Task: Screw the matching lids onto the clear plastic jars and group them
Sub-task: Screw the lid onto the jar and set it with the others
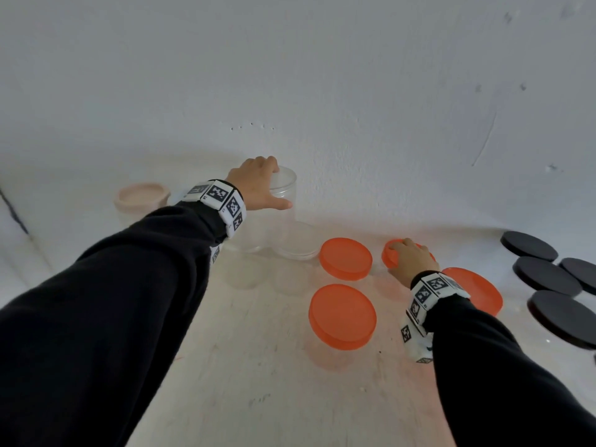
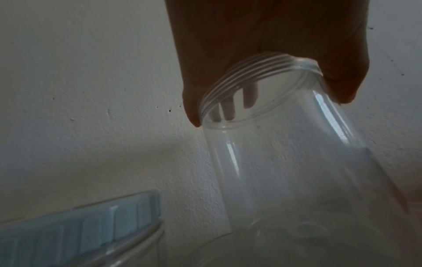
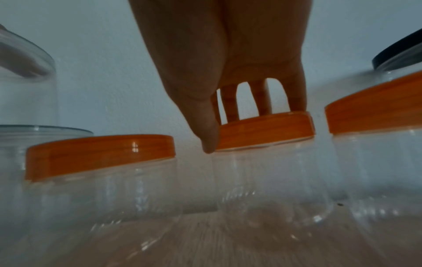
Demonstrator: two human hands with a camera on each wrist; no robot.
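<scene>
Both hands are on jars at the back of the table (image 1: 258, 382), by the wall.

The left hand (image 1: 258, 185) has its grip closed over the open threaded mouth of a tall clear jar (image 1: 283, 201), fingers dipping inside the rim and thumb outside on the wall. The right hand (image 1: 411, 261) has its grip clamped from above on an orange lid (image 3: 265, 131) atop a short clear jar (image 3: 271, 182), thumb on the lid's edge. Three other orange-lidded jars stand close by, black-lidded jars to the right.
</scene>
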